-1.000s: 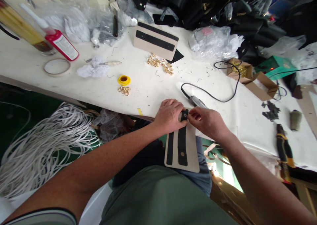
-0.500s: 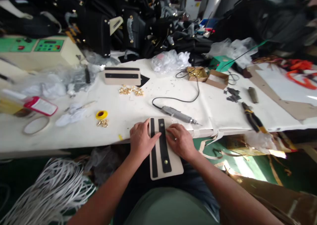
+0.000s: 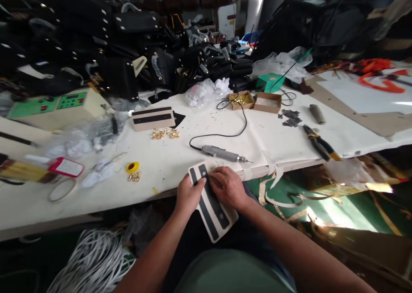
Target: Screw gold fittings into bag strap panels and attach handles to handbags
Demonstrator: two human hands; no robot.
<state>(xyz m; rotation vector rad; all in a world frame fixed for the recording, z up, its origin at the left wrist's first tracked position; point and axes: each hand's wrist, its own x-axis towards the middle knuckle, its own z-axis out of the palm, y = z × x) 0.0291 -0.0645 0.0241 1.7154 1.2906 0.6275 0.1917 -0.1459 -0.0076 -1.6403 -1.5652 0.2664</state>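
Observation:
Between my hands a beige panel (image 3: 206, 220) with two black strips and round metal studs is tilted over the table's front edge and my lap. My left hand (image 3: 189, 193) grips its left edge, thumb lying on the face near the upper stud. My right hand (image 3: 228, 187) is curled at the panel's upper right, fingertips by the black strip; whether something small is in them is hidden. Just beyond lies a grey electric screwdriver (image 3: 222, 153) with its bit pointing right. A similar beige panel (image 3: 152, 125) stands farther back, close to gold metal fittings (image 3: 165, 133).
A yellow tape roll (image 3: 132, 167) and more gold fittings (image 3: 134, 176) lie left. Cardboard boxes (image 3: 267, 102), dark metal pieces (image 3: 290, 117) and black-yellow pliers (image 3: 322, 143) are at right. A screwdriver cord loops across the white table (image 3: 180, 164). Black bags (image 3: 119, 76) crowd behind.
The panel has turned so its lower end swings right and its top leans left. My left thumb has shifted to the upper stud. The camera view has moved slightly.

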